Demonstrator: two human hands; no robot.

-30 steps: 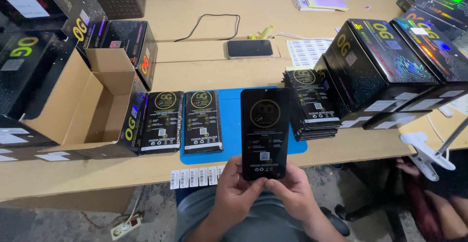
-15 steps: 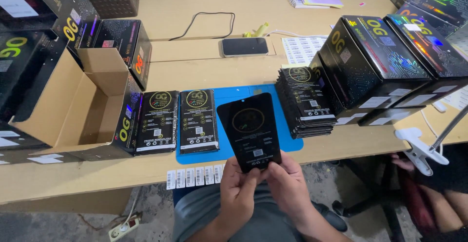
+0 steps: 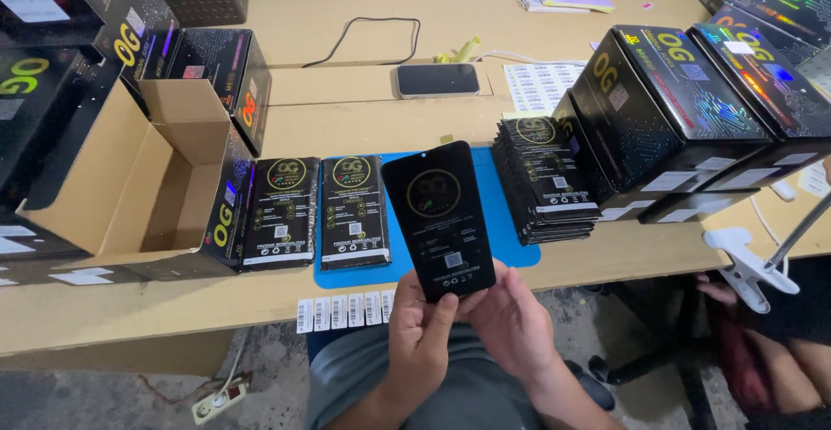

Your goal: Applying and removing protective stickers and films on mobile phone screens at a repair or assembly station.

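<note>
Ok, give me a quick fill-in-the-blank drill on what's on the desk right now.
1. Both hands, the left hand and the right hand, hold one flat ____ packet by its lower end.
2. Two matching packets lie side by side, partly on the ____ mat.
3. The open cardboard box stands to the ____ of those two packets.
4. A strip of barcode ____ lies at the desk's near edge.

Missing words: black; blue; left; stickers
</note>
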